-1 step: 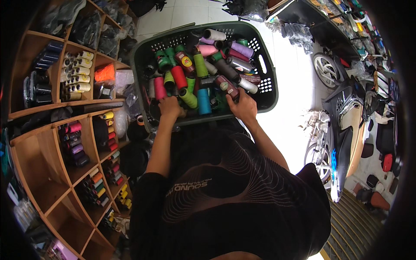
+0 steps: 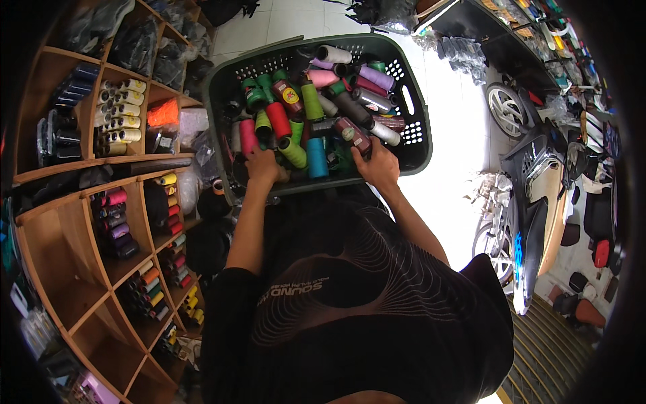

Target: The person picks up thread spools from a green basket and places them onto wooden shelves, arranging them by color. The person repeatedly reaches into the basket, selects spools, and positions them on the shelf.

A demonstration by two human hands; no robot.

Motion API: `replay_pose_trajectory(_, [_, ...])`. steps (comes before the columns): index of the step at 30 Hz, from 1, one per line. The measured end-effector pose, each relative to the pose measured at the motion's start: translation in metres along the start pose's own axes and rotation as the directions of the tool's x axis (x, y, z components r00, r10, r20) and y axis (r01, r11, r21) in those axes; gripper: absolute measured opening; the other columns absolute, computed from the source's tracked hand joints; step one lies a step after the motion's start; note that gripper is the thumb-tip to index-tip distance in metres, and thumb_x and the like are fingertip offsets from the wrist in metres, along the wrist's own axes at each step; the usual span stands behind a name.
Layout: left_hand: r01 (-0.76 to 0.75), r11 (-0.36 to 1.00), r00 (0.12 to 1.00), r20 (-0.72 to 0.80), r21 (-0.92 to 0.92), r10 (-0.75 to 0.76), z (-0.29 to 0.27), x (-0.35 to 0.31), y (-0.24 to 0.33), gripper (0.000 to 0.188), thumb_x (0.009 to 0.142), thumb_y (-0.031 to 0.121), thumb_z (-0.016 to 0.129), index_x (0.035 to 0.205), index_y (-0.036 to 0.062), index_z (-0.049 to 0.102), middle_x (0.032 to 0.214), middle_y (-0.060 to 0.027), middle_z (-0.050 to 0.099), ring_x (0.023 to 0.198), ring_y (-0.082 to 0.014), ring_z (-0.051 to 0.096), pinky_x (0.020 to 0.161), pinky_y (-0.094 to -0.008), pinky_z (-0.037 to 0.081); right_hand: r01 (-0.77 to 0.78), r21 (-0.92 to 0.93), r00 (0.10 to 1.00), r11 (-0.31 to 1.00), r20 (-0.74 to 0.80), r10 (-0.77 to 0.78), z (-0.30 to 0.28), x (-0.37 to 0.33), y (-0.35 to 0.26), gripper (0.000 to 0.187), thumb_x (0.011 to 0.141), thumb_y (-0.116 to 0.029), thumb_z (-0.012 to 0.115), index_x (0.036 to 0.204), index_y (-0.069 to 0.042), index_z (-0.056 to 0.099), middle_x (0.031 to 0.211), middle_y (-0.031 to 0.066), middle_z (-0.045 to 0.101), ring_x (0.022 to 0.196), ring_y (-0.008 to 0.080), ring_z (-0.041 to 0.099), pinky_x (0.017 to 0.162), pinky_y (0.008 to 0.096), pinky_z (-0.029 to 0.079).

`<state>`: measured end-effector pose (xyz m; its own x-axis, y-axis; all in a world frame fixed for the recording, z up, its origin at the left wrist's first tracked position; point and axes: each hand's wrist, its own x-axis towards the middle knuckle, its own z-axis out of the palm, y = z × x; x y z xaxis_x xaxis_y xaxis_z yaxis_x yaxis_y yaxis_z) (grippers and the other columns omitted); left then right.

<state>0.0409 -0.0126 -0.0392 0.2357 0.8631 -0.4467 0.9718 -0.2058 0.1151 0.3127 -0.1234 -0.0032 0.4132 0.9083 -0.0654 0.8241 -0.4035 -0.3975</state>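
Note:
A dark green plastic basket (image 2: 422, 145) with a perforated rim stands in front of me, heaped with thread spools of many colours. At its near side, my right hand (image 2: 379, 166) has its fingers on the end of a maroon thread spool (image 2: 352, 135), gripping it. My left hand (image 2: 262, 168) reaches over the near left rim, curled down among the spools just below a magenta spool (image 2: 248, 137); its fingertips are hidden. Between the hands lie a lime green spool (image 2: 293, 153) and a blue spool (image 2: 316, 158). A red spool (image 2: 278, 121) lies farther in.
Wooden shelving (image 2: 67, 269) lines the left side, its compartments holding cream spools (image 2: 128, 108), coloured spools and plastic-wrapped goods. A motorcycle (image 2: 531, 175) stands on the right beside the bright tiled floor (image 2: 457, 155). A slatted metal grate (image 2: 552, 350) lies at the lower right.

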Motion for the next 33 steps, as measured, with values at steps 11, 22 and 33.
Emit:
replay_pose_trajectory(11, [-0.076, 0.997, 0.914, 0.399, -0.011, 0.074, -0.013, 0.023, -0.019, 0.066, 0.078, 0.046, 0.076, 0.129, 0.0075, 0.063, 0.129, -0.0177, 0.064, 0.126, -0.0352, 0.057, 0.104, -0.0485, 0.046, 0.025, 0.000, 1.000, 1.000, 0.002, -0.025, 0.004, 0.010, 0.005, 0.061, 0.088, -0.052, 0.066, 0.122, -0.002, 0.057, 0.085, 0.0216, 0.071, 0.080, 0.0390, 0.070, 0.076, 0.0491, 0.055])
replay_pose_trajectory(22, [-0.045, 0.994, 0.905, 0.425, 0.104, -0.004, 0.022, 0.034, -0.016, 0.088, 0.078, 0.065, 0.068, 0.139, 0.0027, 0.053, 0.148, -0.0188, 0.047, 0.132, -0.0388, 0.050, 0.110, -0.0498, 0.039, 0.009, 0.023, 1.000, 1.000, -0.008, -0.009, 0.000, 0.010, 0.001, 0.061, 0.087, -0.052, 0.067, 0.121, -0.002, 0.059, 0.086, 0.0219, 0.071, 0.082, 0.0390, 0.070, 0.078, 0.0490, 0.054])
replay_pose_trajectory(33, [-0.128, 0.970, 0.939, 0.340, 0.207, 0.051, 0.010, 0.026, -0.014, 0.058, 0.078, 0.046, 0.074, 0.117, 0.0032, 0.068, 0.130, -0.0182, 0.061, 0.122, -0.0349, 0.060, 0.101, -0.0459, 0.047, 0.015, 0.011, 0.999, 1.000, 0.028, -0.015, 0.001, 0.011, 0.000, 0.063, 0.087, -0.052, 0.067, 0.123, -0.002, 0.057, 0.090, 0.0230, 0.071, 0.084, 0.0397, 0.070, 0.079, 0.0488, 0.054])
